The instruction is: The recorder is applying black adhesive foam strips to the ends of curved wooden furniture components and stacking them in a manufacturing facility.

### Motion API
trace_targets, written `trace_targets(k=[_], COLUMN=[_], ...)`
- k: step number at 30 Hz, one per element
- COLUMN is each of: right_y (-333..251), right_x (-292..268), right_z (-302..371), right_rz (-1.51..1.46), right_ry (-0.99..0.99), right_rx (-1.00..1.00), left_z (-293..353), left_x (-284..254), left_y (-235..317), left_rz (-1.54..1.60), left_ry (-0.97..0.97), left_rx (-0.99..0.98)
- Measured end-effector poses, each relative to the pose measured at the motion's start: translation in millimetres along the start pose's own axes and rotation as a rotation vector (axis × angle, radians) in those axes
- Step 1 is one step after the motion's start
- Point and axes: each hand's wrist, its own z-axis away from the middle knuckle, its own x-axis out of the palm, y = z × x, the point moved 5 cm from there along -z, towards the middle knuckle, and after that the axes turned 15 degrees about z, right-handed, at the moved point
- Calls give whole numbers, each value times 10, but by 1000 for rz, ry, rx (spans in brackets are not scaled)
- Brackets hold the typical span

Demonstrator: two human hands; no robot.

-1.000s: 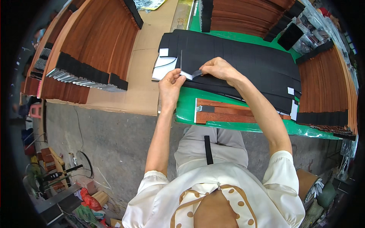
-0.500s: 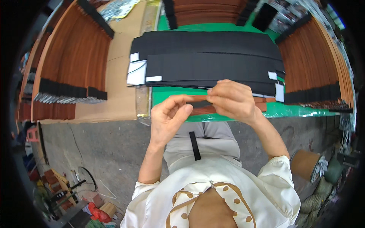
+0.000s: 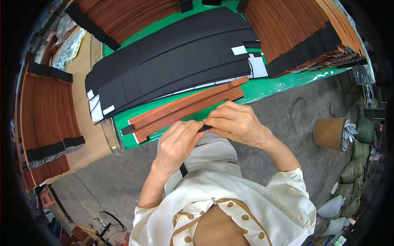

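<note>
Above my lap, my left hand (image 3: 174,141) and my right hand (image 3: 236,123) meet with fingertips pinched on a small black strip (image 3: 205,128). Fingers cover most of the strip. Just beyond them, a reddish-brown wood-grain board (image 3: 193,117) with black pieces at its ends lies slantwise near the table's front edge. A dark groove or strip runs along its length. Behind it are black foam-like sheets (image 3: 164,78) scored into strips, with white backing showing at the ends. Another black strip (image 3: 183,169) rests on my lap, partly hidden by my left arm.
Stacks of brown boards with black ends stand at the left (image 3: 51,112), at the far side (image 3: 131,18) and at the right (image 3: 293,30). A green cover (image 3: 271,88) lies on the table, with cardboard (image 3: 80,98) at its left. A round brown bin (image 3: 328,133) stands on the floor at right.
My view has turned, so the table now slants. Both hands have come closer together and lower toward my lap, uncovering the wood-grain board.
</note>
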Motion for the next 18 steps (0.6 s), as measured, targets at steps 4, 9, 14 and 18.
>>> trace_targets(k=[4,9,14,18], right_y=[205,632,975,1066], right_x=[-64,-289,-408,-322], right_z=[174,296,329,320], right_rz=[-68,-10,41,79], right_ry=[-94,-28,1,-64], right_rx=[120,244,331,280], left_z=[-77,-345,-151,-113], left_x=[183,256,150,84], left_y=[-22,-175,-516,-539], left_rz=[65,-561,-568,-575], left_ry=[-65,-85,-151,-157], left_rx=[-9,-81,-145,-230])
